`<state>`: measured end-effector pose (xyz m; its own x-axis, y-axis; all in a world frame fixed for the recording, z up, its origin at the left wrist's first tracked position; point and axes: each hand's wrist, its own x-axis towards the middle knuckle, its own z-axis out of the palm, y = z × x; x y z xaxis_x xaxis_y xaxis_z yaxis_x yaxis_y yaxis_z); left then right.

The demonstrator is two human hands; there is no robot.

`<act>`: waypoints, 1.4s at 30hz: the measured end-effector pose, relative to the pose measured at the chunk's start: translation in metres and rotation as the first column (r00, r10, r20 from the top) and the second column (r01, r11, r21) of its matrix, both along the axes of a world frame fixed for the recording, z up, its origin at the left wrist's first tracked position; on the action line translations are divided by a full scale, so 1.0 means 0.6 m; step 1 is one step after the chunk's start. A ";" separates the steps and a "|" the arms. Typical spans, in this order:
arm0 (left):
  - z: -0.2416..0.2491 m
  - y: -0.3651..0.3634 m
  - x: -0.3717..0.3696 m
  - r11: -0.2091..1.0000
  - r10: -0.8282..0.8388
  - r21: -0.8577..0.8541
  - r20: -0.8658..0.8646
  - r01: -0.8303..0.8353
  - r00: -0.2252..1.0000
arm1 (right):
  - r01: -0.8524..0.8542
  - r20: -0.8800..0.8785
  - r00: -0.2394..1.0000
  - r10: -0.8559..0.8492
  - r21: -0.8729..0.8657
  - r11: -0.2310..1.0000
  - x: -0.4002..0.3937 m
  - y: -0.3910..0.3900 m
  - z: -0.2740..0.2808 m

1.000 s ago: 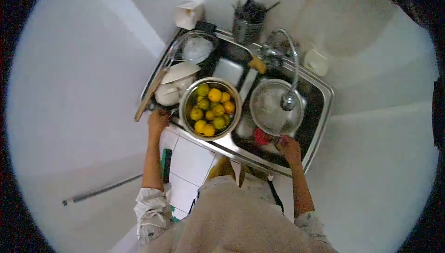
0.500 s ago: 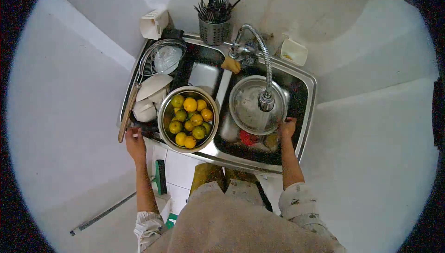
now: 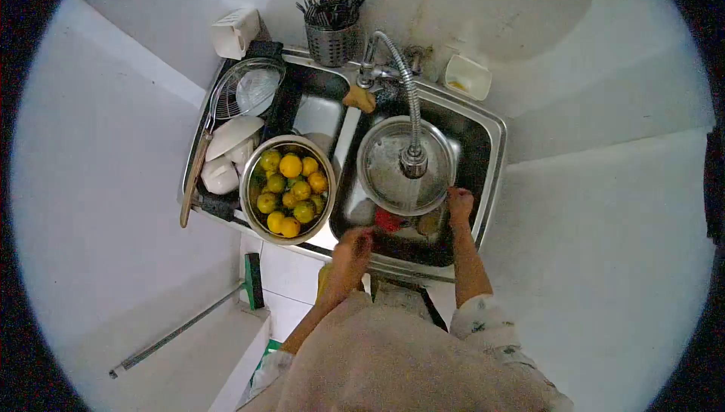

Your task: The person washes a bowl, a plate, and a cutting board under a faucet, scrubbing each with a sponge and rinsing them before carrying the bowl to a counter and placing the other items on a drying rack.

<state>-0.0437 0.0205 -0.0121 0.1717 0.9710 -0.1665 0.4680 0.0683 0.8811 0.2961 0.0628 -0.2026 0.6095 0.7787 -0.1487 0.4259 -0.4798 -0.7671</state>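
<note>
My right hand (image 3: 460, 205) grips the near right rim of a metal bowl (image 3: 377, 163), its fingers bent against the edge. This bowl sits in the right sink basin beneath the flexible faucet (image 3: 414, 121). Over the front edge of the sink is my left hand (image 3: 353, 252), smeared by motion, so its fingers do not show clearly. A red thing (image 3: 388, 219) and a dull brownish one (image 3: 428, 223) lie in the basin below the bowl. To the left, a steel bowl (image 3: 332, 185) full of yellow and green citrus fruits (image 3: 290, 164) rests across the sink edge.
White dishes (image 3: 220, 175) and a wire strainer with a wooden handle (image 3: 195, 178) crowd the left side. A cutlery holder (image 3: 332, 46) and a white container (image 3: 468, 77) stand behind the sink. A green-headed brush (image 3: 253, 280) leans below.
My left hand has moved right, from beside the strainer handle to the front of the right basin. My right hand stays at the metal bowl's rim. The view has shifted slightly.
</note>
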 end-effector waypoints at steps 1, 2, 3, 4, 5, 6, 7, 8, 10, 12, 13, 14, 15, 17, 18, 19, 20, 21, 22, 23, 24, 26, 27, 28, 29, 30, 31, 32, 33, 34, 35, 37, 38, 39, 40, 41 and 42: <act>-0.055 0.003 0.020 0.989 -0.146 -0.017 -0.043 0.145 0.988 | 0.094 -0.304 0.952 -0.027 0.209 0.973 -0.008 -0.030 0.002; -0.134 0.004 0.046 0.991 -0.132 -0.022 -0.048 0.131 0.990 | 0.242 -0.578 0.816 0.017 0.369 0.897 -0.021 -0.055 0.004; -0.223 0.003 0.075 0.993 -0.119 -0.028 -0.055 0.117 0.991 | 0.242 -0.590 0.804 -0.073 0.213 0.947 -0.054 -0.066 0.028; -0.307 0.003 0.111 0.985 0.024 -0.167 0.327 0.033 0.945 | 0.238 -0.587 0.793 -0.164 0.050 0.970 -0.087 -0.077 0.051; -0.385 0.003 0.147 0.937 0.275 -0.348 0.708 -0.017 0.651 | 0.082 -0.670 0.743 0.013 0.110 0.991 -0.097 -0.098 0.019; -0.464 0.004 0.182 0.873 0.470 -0.487 0.832 -0.017 0.293 | -0.067 -0.731 0.657 0.183 0.185 0.980 -0.102 -0.112 -0.018; -0.400 0.019 0.179 0.767 0.563 -0.641 0.675 0.003 0.477 | -0.063 -0.731 0.659 0.178 0.182 0.981 -0.109 -0.112 -0.023; -0.328 0.036 0.176 0.624 0.590 -0.781 0.488 0.021 0.644 | -0.129 -0.657 0.745 0.118 0.031 0.991 -0.121 -0.111 -0.024; -0.260 0.052 0.178 0.457 0.556 -0.889 0.314 0.032 0.770 | -0.164 -0.572 0.818 0.061 -0.130 0.978 -0.134 -0.114 -0.024; -0.268 0.048 0.185 0.538 0.616 -0.840 0.453 0.075 0.644 | -0.329 -0.525 0.817 0.240 -0.083 0.941 -0.143 -0.121 -0.023; -0.262 0.041 0.182 0.531 0.613 -0.844 0.444 0.075 0.654 | -0.410 -0.500 0.803 0.325 -0.066 0.910 -0.148 -0.128 -0.019; -0.255 0.034 0.177 0.524 0.610 -0.851 0.415 0.049 0.675 | -0.489 -0.470 0.781 0.412 -0.049 0.871 -0.151 -0.132 -0.014; -0.245 0.032 0.177 0.518 0.609 -0.855 0.387 0.023 0.693 | -0.567 -0.437 0.749 0.498 -0.035 0.823 -0.153 -0.132 -0.005; -0.299 0.005 0.187 0.528 0.589 -0.849 0.362 -0.005 0.723 | -0.648 -0.218 0.750 0.625 -0.053 0.759 -0.156 -0.129 0.070; -0.302 -0.002 0.190 0.542 0.570 -0.840 0.338 -0.034 0.749 | -0.719 0.013 0.690 0.723 -0.094 0.688 -0.155 -0.130 0.084; -0.301 -0.008 0.187 0.540 0.568 -0.841 0.335 -0.033 0.752 | -0.717 0.010 0.693 0.721 -0.094 0.691 -0.146 -0.132 0.082; -0.300 -0.013 0.182 0.571 0.562 -0.820 0.373 -0.020 0.738 | -0.660 -0.014 0.748 0.663 -0.117 0.742 -0.127 -0.129 0.086; -0.286 -0.012 0.179 0.603 0.555 -0.798 0.412 -0.008 0.723 | -0.601 -0.036 0.797 0.603 -0.140 0.787 -0.101 -0.130 0.078; -0.274 -0.015 0.177 0.603 0.555 -0.798 0.412 -0.009 0.723 | -0.541 -0.056 0.840 0.539 -0.167 0.825 -0.075 -0.134 0.064; -0.264 -0.016 0.174 0.629 0.550 -0.777 0.450 0.005 0.704 | -0.478 -0.076 0.878 0.472 -0.193 0.857 -0.056 -0.137 0.048; -0.261 -0.018 0.170 0.655 0.541 -0.755 0.487 0.019 0.686 | -0.411 -0.094 0.912 0.400 -0.219 0.885 -0.050 -0.139 0.029; -0.266 -0.017 0.159 0.720 0.298 -0.694 0.324 0.011 0.898 | -0.475 0.416 0.753 0.510 -0.193 0.859 -0.063 -0.136 -0.074; -0.269 -0.015 0.156 0.775 0.041 -0.631 0.100 0.032 0.994 | -0.535 0.809 0.374 0.453 -0.211 0.818 -0.067 -0.135 -0.112; -0.233 -0.010 0.160 0.777 0.038 -0.629 0.096 0.031 0.995 | -0.537 0.817 0.324 0.477 -0.256 0.804 -0.075 -0.140 -0.128; -0.160 -0.002 0.170 0.863 -0.082 -0.504 -0.073 0.034 0.994 | -0.537 0.727 0.394 0.562 -0.314 0.783 -0.083 -0.142 -0.133; -0.120 0.001 0.179 0.926 -0.173 -0.371 -0.254 0.070 0.952 | -0.534 0.650 0.438 0.621 -0.368 0.761 -0.090 -0.145 -0.141; -0.134 -0.009 0.179 0.925 -0.177 -0.372 -0.258 0.071 0.950 | -0.534 0.598 0.463 0.655 -0.402 0.744 -0.094 -0.150 -0.147; -0.161 -0.023 0.175 0.981 -0.190 -0.110 -0.364 0.160 0.912 | -0.539 0.564 0.481 0.672 -0.414 0.733 -0.094 -0.158 -0.149; -0.168 -0.027 0.174 0.952 -0.167 0.153 -0.464 0.264 0.870 | -0.547 0.539 0.493 0.683 -0.418 0.725 -0.089 -0.164 -0.150; -0.137 -0.018 0.174 0.951 -0.166 0.157 -0.464 0.266 0.870 | -0.560 0.521 0.505 0.688 -0.409 0.720 -0.081 -0.171 -0.148; -0.076 -0.003 0.174 0.889 -0.212 0.256 -0.505 0.380 0.837 | -0.581 0.510 0.508 0.694 -0.392 0.714 -0.069 -0.178 -0.141; -0.049 0.011 0.174 0.801 -0.247 0.350 -0.546 0.486 0.801 | -0.604 0.510 0.511 0.692 -0.361 0.711 -0.052 -0.180 -0.106; -0.067 0.013 0.174 0.794 -0.235 0.354 -0.571 0.494 0.786 | -0.398 -0.243 0.892 0.382 -0.018 0.917 -0.049 -0.177 -0.052; -0.077 0.017 0.174 0.785 -0.222 0.360 -0.596 0.504 0.771 | 0.048 -0.900 0.435 -0.018 0.002 0.999 -0.048 -0.168 0.014; -0.072 0.020 0.174 0.780 -0.222 0.368 -0.593 0.506 0.774 | 0.053 -0.898 0.440 -0.015 0.009 0.999 -0.054 -0.148 0.098; -0.064 0.023 0.171 0.908 -0.211 0.267 -0.375 0.323 0.903 | -0.080 -0.769 0.638 0.032 -0.024 0.997 -0.070 -0.124 0.190; -0.055 0.024 0.170 0.982 -0.140 0.105 -0.147 0.157 0.979 | -0.196 -0.602 0.792 0.103 -0.090 0.976 -0.092 -0.112 0.248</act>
